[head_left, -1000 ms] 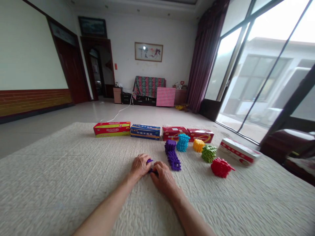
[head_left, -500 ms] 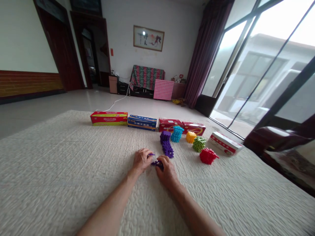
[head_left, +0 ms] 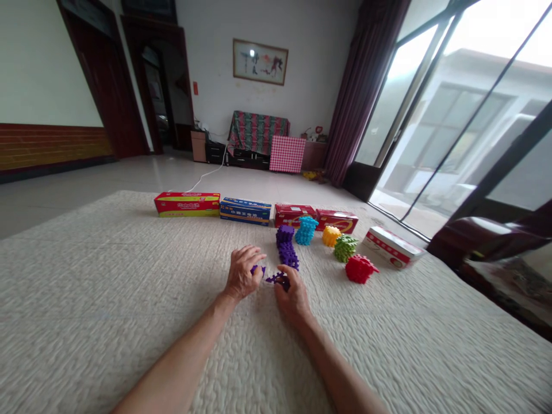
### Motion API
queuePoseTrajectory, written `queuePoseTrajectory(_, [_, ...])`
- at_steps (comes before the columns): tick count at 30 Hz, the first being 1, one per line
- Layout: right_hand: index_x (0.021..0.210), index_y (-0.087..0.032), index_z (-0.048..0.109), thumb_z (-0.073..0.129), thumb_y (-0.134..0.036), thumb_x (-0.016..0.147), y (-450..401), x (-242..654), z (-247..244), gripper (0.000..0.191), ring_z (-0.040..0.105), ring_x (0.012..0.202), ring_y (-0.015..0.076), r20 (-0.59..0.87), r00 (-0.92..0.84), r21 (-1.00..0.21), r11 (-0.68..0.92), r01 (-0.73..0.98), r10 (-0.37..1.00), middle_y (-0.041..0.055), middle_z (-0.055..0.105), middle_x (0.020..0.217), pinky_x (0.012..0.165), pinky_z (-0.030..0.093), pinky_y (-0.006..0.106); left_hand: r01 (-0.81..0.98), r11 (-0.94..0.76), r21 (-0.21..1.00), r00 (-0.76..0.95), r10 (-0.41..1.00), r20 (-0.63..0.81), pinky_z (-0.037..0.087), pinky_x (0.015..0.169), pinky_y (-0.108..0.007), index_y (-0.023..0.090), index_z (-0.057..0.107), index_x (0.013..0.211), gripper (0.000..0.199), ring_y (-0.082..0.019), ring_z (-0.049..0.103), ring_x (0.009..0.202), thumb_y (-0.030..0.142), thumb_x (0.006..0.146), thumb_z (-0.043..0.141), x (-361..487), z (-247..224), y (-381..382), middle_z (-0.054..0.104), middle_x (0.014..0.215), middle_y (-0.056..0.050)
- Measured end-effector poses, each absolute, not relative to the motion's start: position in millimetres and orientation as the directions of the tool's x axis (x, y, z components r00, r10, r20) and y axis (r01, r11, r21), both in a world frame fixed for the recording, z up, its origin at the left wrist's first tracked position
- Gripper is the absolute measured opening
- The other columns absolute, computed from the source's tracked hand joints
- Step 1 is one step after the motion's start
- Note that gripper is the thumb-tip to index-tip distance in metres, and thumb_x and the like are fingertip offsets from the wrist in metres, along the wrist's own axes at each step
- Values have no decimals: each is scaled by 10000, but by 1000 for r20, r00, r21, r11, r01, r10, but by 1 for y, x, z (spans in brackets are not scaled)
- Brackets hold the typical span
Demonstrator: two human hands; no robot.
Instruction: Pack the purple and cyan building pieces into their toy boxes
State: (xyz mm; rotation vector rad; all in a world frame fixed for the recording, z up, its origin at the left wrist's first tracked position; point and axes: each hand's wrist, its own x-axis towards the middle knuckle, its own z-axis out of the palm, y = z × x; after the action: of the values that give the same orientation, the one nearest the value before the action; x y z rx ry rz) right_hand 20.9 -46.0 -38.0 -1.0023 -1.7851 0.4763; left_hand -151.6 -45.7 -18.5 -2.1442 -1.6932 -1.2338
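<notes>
My left hand holds a small purple piece between thumb and fingers, above the cream quilted cover. Another purple piece, with notched edges, is gripped by my right hand just to the right; a small gap separates the two pieces. Beyond my right hand lies a row of joined purple pieces, with a purple stack at its far end. Stacks in blue, yellow, green and red stand farther right.
Along the far side sit a red-and-yellow box, a blue box and two red boxes. A white-and-red box is at the right, near a dark glossy armrest.
My left hand has moved slightly left and up with its purple piece, its fingers more spread. The two pieces are a little farther apart. The view has shifted slightly.
</notes>
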Motion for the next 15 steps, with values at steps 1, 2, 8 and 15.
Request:
queuePoseTrajectory(1, [1095,-159,572,481,-134,714,-46,21,-38,392,619,831,168,569,-156,-707,577,409,808,92,636,1028,774,516,323,860,-375,346,51,738,673,306,1063,-450,227,700,997,315,-260,477,1228,159,743,526,-150,-17,-49,642,1194,-54])
queuePoseTrajectory(2, [1095,-159,574,491,-150,720,-46,21,-38,383,623,823,169,566,-146,-714,571,405,812,90,645,1017,774,516,324,857,-394,333,77,736,673,303,1065,-459,228,703,972,299,-263,474,1229,160,743,523,-148,-17,-52,640,1191,-54])
queuePoseTrajectory(8, [1078,-155,594,548,-250,750,-49,19,-35,345,618,674,146,485,-76,-807,479,344,871,63,682,911,679,522,289,799,-557,225,303,697,650,380,1002,-417,199,684,992,374,-244,523,1130,58,709,485,-135,-18,-66,640,1116,-82])
queuePoseTrajectory(15, [1041,-153,606,609,-360,747,-49,18,-30,359,611,614,124,385,-48,-904,387,180,922,74,684,947,588,527,260,824,-532,194,304,705,641,454,792,-353,179,666,835,210,-217,556,849,196,885,462,-124,-19,-66,638,821,-78])
